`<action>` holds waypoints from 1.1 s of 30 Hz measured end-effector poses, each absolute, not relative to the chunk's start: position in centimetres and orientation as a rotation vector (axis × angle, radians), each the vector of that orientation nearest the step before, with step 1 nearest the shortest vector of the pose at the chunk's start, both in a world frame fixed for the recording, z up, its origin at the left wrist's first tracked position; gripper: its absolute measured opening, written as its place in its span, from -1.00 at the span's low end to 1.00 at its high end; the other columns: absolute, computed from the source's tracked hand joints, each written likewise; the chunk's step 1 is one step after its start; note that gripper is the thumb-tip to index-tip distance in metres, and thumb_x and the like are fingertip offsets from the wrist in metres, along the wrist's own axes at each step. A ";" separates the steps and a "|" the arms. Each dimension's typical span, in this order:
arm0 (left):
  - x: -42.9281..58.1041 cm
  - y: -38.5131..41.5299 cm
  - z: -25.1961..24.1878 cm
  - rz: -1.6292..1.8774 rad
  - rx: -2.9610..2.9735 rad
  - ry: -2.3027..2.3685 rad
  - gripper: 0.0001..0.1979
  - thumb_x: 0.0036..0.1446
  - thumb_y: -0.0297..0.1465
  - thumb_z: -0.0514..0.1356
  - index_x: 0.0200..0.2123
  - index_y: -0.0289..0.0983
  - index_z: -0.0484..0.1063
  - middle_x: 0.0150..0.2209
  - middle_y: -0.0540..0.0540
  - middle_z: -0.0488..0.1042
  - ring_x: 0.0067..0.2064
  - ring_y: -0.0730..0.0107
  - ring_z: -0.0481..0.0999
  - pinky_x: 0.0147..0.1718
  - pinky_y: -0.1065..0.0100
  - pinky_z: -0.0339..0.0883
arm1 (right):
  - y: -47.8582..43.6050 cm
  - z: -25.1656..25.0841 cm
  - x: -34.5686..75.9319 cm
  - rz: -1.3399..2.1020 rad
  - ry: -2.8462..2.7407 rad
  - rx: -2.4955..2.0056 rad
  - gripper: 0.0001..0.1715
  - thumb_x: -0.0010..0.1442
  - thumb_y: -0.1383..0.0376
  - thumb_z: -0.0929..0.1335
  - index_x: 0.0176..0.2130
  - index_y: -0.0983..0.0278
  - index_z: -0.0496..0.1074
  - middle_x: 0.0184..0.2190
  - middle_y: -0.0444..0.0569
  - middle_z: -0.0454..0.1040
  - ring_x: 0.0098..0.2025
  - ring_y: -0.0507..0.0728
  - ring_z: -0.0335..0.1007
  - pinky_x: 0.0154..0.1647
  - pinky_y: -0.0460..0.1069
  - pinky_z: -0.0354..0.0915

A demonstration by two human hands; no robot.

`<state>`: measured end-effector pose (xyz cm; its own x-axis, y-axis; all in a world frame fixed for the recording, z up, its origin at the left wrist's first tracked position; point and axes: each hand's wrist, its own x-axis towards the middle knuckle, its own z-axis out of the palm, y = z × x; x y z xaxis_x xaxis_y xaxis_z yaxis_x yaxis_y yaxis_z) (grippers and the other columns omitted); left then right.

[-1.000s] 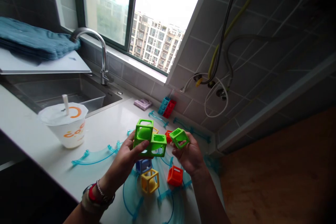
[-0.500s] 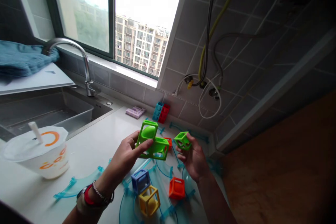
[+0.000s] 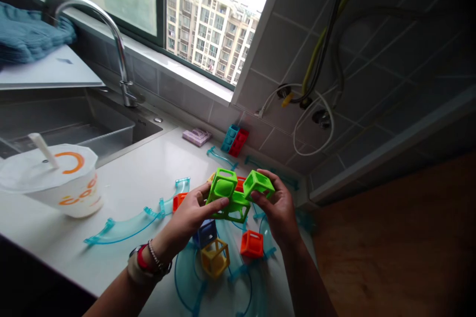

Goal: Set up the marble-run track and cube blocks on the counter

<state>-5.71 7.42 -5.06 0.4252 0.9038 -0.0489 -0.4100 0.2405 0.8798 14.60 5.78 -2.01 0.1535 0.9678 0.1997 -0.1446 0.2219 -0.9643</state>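
Held in my left hand (image 3: 193,213) is a joined green block piece (image 3: 225,189), made of open-framed cubes in an L shape. My right hand (image 3: 279,203) pinches a single green cube block (image 3: 256,182) between thumb and fingers, close to the right side of the joined piece; whether the two touch I cannot tell. Beneath my hands on the counter sit a blue cube (image 3: 205,233), a yellow cube (image 3: 215,257) and an orange cube (image 3: 252,244). Another orange cube (image 3: 179,201) shows partly behind my left hand.
Clear teal track pieces (image 3: 130,225) lie spread over the white counter (image 3: 148,183). A lidded drink cup (image 3: 74,183) with a straw stands at left, by the sink (image 3: 111,124). Against the wall are a red block (image 3: 238,141), a blue block (image 3: 229,137) and a pinkish box (image 3: 197,136).
My right hand has brought the single green cube leftward, close to the joined green piece, and turned it. The camera view has tilted lower, showing more of the counter.
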 end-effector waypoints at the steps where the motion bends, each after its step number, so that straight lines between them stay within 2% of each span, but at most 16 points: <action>1: -5.8 7.3 -5.0 0.992 0.928 0.631 -0.45 0.15 -0.27 0.45 0.19 -0.25 0.51 0.06 -0.27 0.65 0.02 0.00 0.68 -0.05 0.18 0.56 | 5.8 -2.0 14.6 1.023 -1.102 -1.002 -0.40 0.04 0.29 0.63 0.06 0.20 0.54 -0.08 -0.05 0.62 -0.14 0.10 0.55 -0.12 -0.08 0.47; 7: -6.0 6.6 -5.1 1.023 0.933 0.609 -0.49 0.12 -0.29 0.47 0.13 -0.27 0.55 0.04 -0.26 0.66 0.03 -0.02 0.67 -0.06 0.22 0.55 | 5.4 -2.5 13.5 1.153 -1.134 -1.014 -0.38 0.00 0.32 0.64 0.05 0.20 0.56 -0.14 -0.07 0.65 -0.17 0.11 0.57 -0.15 -0.09 0.48; 16: -5.6 6.5 -5.4 1.060 0.942 0.641 -0.52 0.10 -0.28 0.48 0.08 -0.27 0.58 0.04 -0.26 0.66 0.01 -0.04 0.68 -0.14 0.24 0.58 | 5.1 -2.8 12.4 1.189 -1.073 -1.023 -0.44 0.03 0.26 0.62 0.03 0.19 0.54 -0.19 -0.09 0.64 -0.22 0.09 0.57 -0.23 -0.11 0.49; 20: -5.8 6.6 -5.4 1.100 0.978 0.654 -0.46 0.05 -0.31 0.51 0.12 -0.24 0.57 0.01 -0.22 0.67 0.05 -0.09 0.66 -0.16 0.25 0.59 | 5.0 -2.7 12.4 1.174 -1.123 -1.010 -0.44 0.05 0.27 0.62 0.05 0.17 0.54 -0.16 -0.11 0.62 -0.18 0.09 0.56 -0.18 -0.11 0.49; 23: -6.0 6.5 -5.2 1.115 0.988 0.643 -0.45 0.05 -0.32 0.51 0.12 -0.24 0.55 0.03 -0.23 0.66 0.08 -0.10 0.65 -0.11 0.23 0.58 | 4.8 -2.3 12.5 1.172 -1.162 -0.972 -0.35 0.08 0.27 0.61 0.14 0.15 0.50 -0.06 -0.07 0.61 -0.11 0.11 0.57 -0.09 -0.08 0.49; 27: -6.2 6.4 -4.8 1.151 0.892 0.604 -0.49 0.11 -0.31 0.48 0.11 -0.23 0.50 0.05 -0.24 0.64 -0.01 -0.03 0.69 -0.15 0.21 0.59 | 4.9 -2.2 13.1 1.169 -1.152 -0.935 -0.26 0.08 0.21 0.61 0.21 0.14 0.45 0.03 0.00 0.58 0.01 0.18 0.55 -0.05 -0.02 0.50; 30: -6.3 6.4 -4.3 1.162 0.780 0.599 -0.49 0.15 -0.24 0.45 0.12 -0.24 0.48 0.00 -0.25 0.66 -0.09 0.00 0.71 -0.26 0.25 0.60 | 5.2 -2.6 13.5 1.081 -1.198 -0.986 -0.29 0.06 0.20 0.62 0.17 0.16 0.49 0.02 0.02 0.56 0.02 0.18 0.51 -0.04 -0.01 0.49; 33: -6.2 6.3 -3.9 1.166 0.716 0.596 -0.50 0.19 -0.19 0.41 0.12 -0.27 0.48 -0.05 -0.25 0.67 -0.12 0.02 0.72 -0.27 0.25 0.61 | 5.7 -2.7 13.5 1.015 -1.232 -1.016 -0.37 0.12 0.16 0.59 0.14 0.16 0.51 0.00 0.03 0.57 0.01 0.18 0.49 -0.03 0.00 0.48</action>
<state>-6.21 6.32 -3.90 0.2901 0.9555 -0.0530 -0.6022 0.2253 0.7659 13.52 5.66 -2.68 0.0640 0.9689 0.2389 -0.0490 0.2422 -0.9690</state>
